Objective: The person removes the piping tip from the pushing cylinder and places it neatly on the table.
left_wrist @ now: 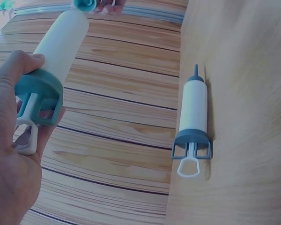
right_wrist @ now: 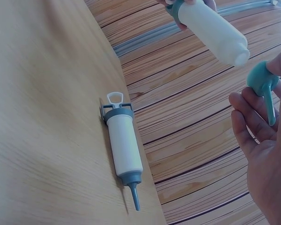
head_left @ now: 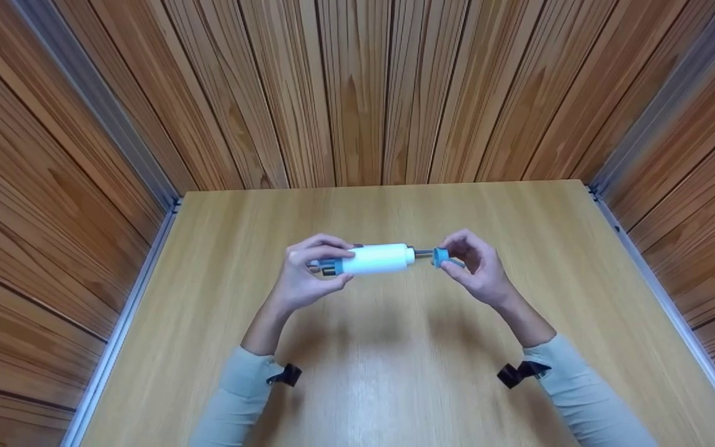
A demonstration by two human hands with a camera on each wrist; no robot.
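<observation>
Syringe (left_wrist: 63, 44), white-barrelled, held aloft over bench (head_left: 519, 217), mouth bare. Left hand (head_left: 298, 279) grips it round teal collar (left_wrist: 40, 86), likely to steady barrel while leaving mouth end free. Right hand (head_left: 481, 273) pinches teal nozzle cap (right_wrist: 257, 77) between thumb and fingers, just off mouth; spout points away, so cap's wide end probably meant to face barrel. Second syringe (right_wrist: 125, 145), nozzle fitted, lies on bench, mostly hidden below first in head view, perhaps set there to keep hands unencumbered.
</observation>
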